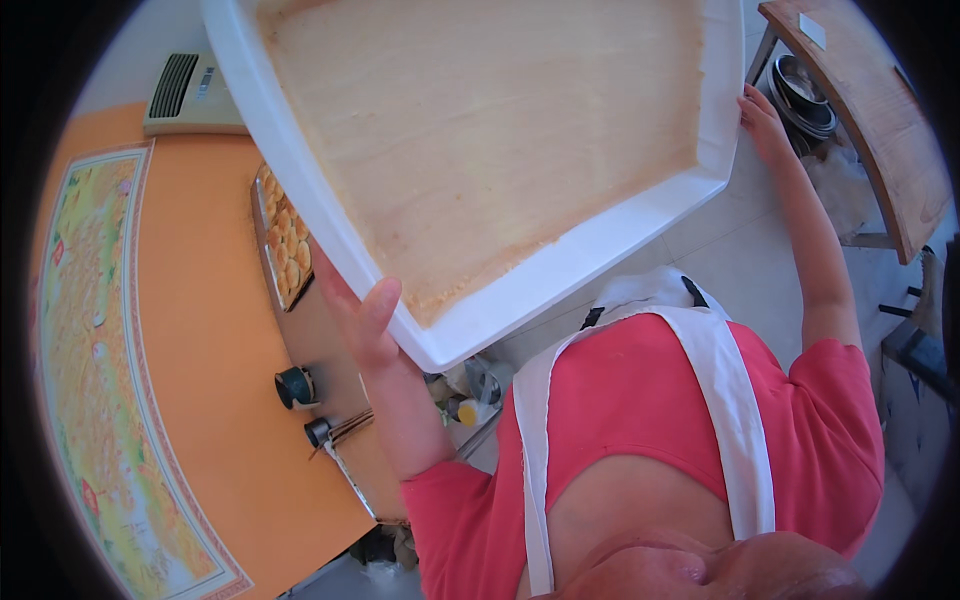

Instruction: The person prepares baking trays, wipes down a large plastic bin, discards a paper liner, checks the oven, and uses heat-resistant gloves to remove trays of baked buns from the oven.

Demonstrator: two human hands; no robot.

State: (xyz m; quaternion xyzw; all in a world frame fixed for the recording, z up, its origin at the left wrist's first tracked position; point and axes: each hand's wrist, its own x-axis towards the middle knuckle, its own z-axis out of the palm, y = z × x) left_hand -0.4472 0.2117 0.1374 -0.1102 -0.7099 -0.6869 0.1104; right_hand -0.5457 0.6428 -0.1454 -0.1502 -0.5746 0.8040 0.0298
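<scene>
While it is held up in front of the person's chest, tilted so that its inside faces the camera, the large white rectangular tray (560,262) fills most of the upper view, and a thin pale-yellow layer, crumbly along the lower edge, coats its bottom. The left hand (365,312) grasps the tray at its near corner, the thumb lying up along the white rim and the other fingers hidden behind the wall. The right hand (763,122) grips the far right edge, its fingers curled over the rim. Below the tray shows the person's red shirt (640,400) crossed by white apron straps (735,400). To the left, partly covered by the tray, a metal baking mould (285,245) with rows of small golden cakes sits on a machine that has two dark knobs (296,387) near its front. That machine stands on an orange tabletop (200,330) with a patterned picture border along its left side, and a white ribbed appliance (190,92) rests at the table's far end. At the upper right, well apart, a wooden bench (880,110) stands over stacked metal bowls (805,95) on the pale floor.
</scene>
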